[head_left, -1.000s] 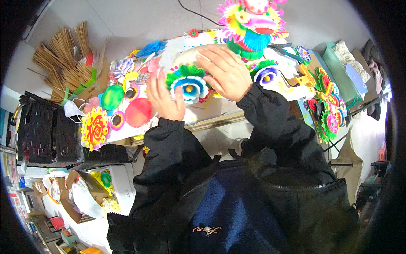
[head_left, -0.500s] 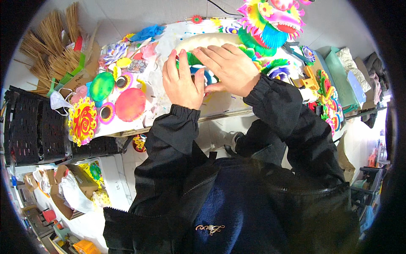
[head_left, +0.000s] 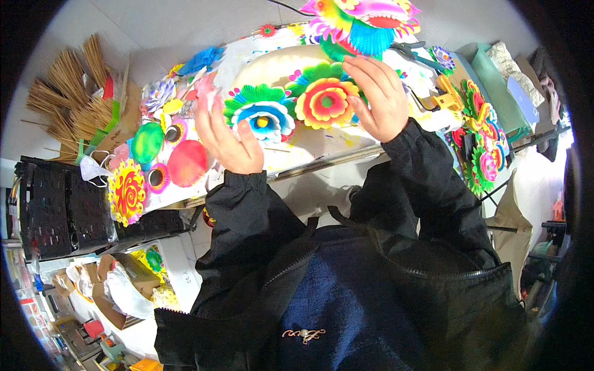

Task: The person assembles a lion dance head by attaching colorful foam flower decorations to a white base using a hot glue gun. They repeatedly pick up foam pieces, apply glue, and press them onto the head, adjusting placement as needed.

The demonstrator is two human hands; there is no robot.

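Head view: the left hand (head_left: 226,139) hovers with fingers spread and empty, just beside a blue-and-green paper flower (head_left: 263,114) lying on the table (head_left: 322,145). The right hand (head_left: 378,96), fingers loosely apart, rests against the edge of a red-and-yellow paper flower (head_left: 325,99) next to it. A red disc (head_left: 187,162) lies to the left.

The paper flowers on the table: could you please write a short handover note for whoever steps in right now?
Left hand: open, empty, by the blue-and-white paper flower.
Right hand: fingers spread on the edge of the orange-and-red paper flower; grip unclear.
Both flowers lie side by side, leaning on a pale curved form on the table.
Done: two flowers placed there.
Left: loose pieces, including a red disc and a green disc.
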